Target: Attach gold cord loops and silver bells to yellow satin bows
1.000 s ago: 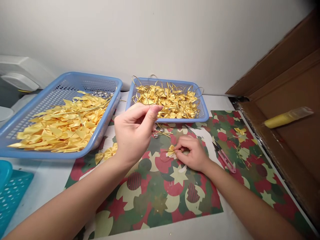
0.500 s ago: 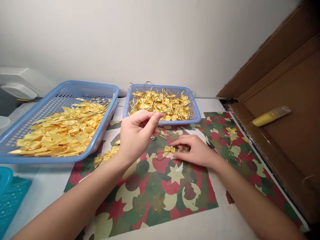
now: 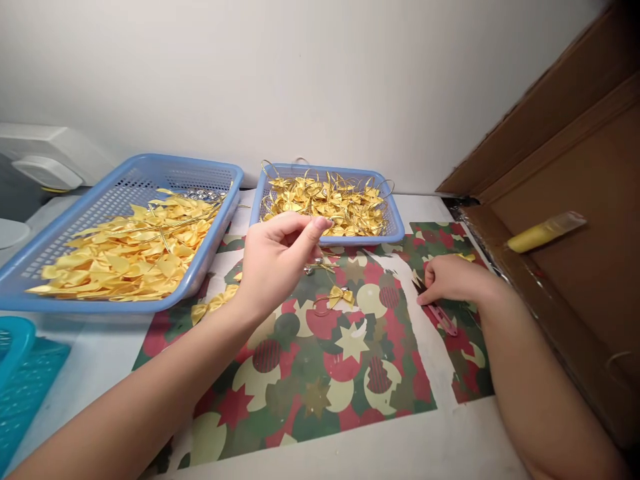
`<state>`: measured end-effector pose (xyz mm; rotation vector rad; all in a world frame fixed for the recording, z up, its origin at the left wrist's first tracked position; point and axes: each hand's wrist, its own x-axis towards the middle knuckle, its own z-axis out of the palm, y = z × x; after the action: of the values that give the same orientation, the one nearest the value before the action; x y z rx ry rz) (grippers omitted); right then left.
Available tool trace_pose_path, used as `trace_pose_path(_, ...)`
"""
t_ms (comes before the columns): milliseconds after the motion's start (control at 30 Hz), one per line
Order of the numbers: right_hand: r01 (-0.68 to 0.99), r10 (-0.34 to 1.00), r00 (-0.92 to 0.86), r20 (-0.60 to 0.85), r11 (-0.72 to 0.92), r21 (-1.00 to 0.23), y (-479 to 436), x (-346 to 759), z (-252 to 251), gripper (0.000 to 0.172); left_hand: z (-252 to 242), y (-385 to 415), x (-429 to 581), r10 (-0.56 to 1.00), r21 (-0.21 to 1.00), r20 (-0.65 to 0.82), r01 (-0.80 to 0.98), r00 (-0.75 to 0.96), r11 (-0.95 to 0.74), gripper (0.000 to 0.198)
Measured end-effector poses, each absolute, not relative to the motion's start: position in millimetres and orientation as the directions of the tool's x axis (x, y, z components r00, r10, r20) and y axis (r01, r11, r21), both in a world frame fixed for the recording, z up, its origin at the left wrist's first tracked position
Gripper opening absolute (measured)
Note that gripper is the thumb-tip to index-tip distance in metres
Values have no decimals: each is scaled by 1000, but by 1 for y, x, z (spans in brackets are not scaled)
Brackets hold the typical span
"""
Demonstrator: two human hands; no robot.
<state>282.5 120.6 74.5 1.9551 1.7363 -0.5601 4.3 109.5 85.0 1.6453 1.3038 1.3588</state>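
Note:
My left hand [image 3: 283, 260] is raised above the mat, thumb and forefinger pinched together. A tiny dark or silvery bit shows at the fingertips, too small to name. On the patterned mat [image 3: 320, 400] lies a yellow ribbon bow [image 3: 341, 297] with a gold cord loop, apart from both hands. Off to the right, my right hand [image 3: 455, 280] is closed, with its thumb and fingers around the dark blade end of pink-handled snips [image 3: 443, 319]. The snips lie on the table, and the fingers partly hide them. Small silver bells [image 3: 309, 269] and gold cord pieces lie beyond my left hand.
A blue basket [image 3: 200, 287] at left holds loose yellow bows and silver bells. Another blue basket [image 3: 400, 230] behind holds bows with gold loops. More bows [image 3: 215, 303] lie beside my left forearm. A teal basket [image 3: 30, 373] stands front left; a yellow tube [image 3: 545, 232] is by the cardboard [image 3: 575, 147].
My right hand has let go of the bow on the mat and moved right to the pink-handled snips. My left hand keeps its pinch, almost in the same place.

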Motion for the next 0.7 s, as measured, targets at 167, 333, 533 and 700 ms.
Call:
trace_pose_path(167, 988, 817, -69, -572, -24, -153, 120, 290, 70, 24, 85, 110, 4, 936, 898, 350, 291, -18, -330, 33)
trace_pose_path(333, 827, 823, -265, -502, -74, -557, 120, 287, 79, 20, 84, 110, 4, 937, 898, 349, 290, -16, -330, 34)
trace_pose_path(533, 672, 748, -473, -465, -35, -740, 117, 256, 73, 21, 85, 109, 5, 939, 898, 344, 295, -8, -326, 32)
trace_pose_path(700, 655, 820, -486, -303, 112, -748, 109, 229, 64, 15, 84, 110, 6, 938, 899, 346, 285, 3, -333, 35)
